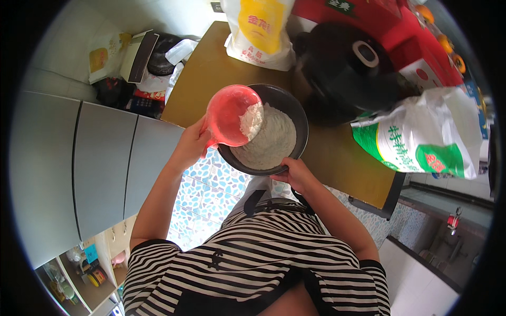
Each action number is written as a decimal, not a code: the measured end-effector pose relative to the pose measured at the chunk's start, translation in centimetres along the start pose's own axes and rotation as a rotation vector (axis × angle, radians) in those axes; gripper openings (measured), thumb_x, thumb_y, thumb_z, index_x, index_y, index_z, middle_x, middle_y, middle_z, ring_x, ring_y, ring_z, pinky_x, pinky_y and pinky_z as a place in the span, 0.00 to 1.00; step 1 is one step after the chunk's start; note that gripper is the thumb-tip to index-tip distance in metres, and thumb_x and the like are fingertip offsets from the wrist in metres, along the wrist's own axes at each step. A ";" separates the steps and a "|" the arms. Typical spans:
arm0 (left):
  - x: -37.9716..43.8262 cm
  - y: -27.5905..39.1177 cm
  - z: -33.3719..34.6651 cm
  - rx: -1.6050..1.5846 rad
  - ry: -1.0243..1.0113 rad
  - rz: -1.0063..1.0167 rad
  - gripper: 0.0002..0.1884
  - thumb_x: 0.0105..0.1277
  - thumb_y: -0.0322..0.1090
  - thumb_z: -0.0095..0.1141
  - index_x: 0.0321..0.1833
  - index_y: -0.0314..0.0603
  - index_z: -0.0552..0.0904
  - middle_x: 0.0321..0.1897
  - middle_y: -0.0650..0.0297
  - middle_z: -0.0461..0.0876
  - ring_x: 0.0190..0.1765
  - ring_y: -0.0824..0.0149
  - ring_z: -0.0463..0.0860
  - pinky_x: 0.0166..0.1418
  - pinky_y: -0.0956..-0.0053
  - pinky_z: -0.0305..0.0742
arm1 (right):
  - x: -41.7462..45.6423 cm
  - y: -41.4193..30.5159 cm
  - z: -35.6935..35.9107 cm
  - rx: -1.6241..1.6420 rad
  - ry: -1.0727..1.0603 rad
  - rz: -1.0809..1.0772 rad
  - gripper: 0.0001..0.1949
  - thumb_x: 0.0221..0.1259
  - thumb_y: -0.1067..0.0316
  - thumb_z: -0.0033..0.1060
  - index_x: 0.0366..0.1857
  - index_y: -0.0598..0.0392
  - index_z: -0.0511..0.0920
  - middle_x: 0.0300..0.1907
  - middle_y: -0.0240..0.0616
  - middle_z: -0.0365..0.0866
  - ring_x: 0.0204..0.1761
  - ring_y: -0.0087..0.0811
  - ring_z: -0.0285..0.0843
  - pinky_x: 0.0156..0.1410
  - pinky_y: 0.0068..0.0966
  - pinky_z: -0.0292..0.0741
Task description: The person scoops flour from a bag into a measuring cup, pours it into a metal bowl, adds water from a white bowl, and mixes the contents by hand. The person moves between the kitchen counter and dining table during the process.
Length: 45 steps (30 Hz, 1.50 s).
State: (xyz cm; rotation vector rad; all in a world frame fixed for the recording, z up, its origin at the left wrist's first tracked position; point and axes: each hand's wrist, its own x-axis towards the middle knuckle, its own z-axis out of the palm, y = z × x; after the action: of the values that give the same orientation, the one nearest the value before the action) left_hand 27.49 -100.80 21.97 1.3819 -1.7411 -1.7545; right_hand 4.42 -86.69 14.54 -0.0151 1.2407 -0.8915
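Note:
My left hand (194,142) grips the handle of a red plastic cup (225,110), tilted over a dark round bowl (301,103). A clump of white flour (251,122) lies inside the cup near its right rim. More flour (272,140) covers the bottom of the bowl in a loose heap. At the bowl's near rim my right hand (296,173) holds on, thumb on the edge and fingers underneath. The cup hides the bowl's left part.
A brown table (193,87) carries a white-and-yellow sack (259,35), a black lidded pot (344,71) and red boxes (355,15). A white-and-green bag (423,138) stands at the right. Grey cabinet doors (102,158) line the left; tiled floor (215,177) shows below.

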 end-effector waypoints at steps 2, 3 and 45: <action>-1.2 0.1 0.5 -0.112 -0.065 -0.071 0.12 0.67 0.31 0.45 0.52 0.36 0.73 0.25 0.65 0.76 0.15 0.83 0.63 0.17 0.87 0.57 | -1.7 1.5 -0.9 0.035 0.019 -0.009 0.21 0.56 0.72 0.41 0.55 0.66 0.62 0.45 0.52 0.75 0.43 0.43 0.79 0.43 0.32 0.82; -2.1 0.1 0.9 -0.176 -0.086 -0.125 0.11 0.67 0.31 0.46 0.49 0.36 0.73 0.23 0.65 0.75 0.15 0.83 0.62 0.16 0.87 0.56 | -2.7 2.3 -1.3 0.059 0.018 -0.012 0.21 0.56 0.71 0.41 0.55 0.66 0.62 0.45 0.52 0.75 0.43 0.43 0.79 0.43 0.32 0.82; -19.5 -0.9 30.3 1.027 -1.263 1.188 0.18 0.63 0.27 0.46 0.56 0.30 0.65 0.23 0.50 0.79 0.29 0.51 0.81 0.33 0.59 0.73 | -22.2 38.3 3.9 1.528 0.998 -0.652 0.24 0.53 0.75 0.46 0.57 0.54 0.57 0.43 0.49 0.75 0.37 0.42 0.82 0.40 0.38 0.84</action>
State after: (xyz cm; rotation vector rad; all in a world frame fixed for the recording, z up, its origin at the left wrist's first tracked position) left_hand 13.79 -67.50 22.87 -1.0498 -3.1516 -0.8433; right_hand 28.67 -49.43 16.10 1.4531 1.0888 -2.4078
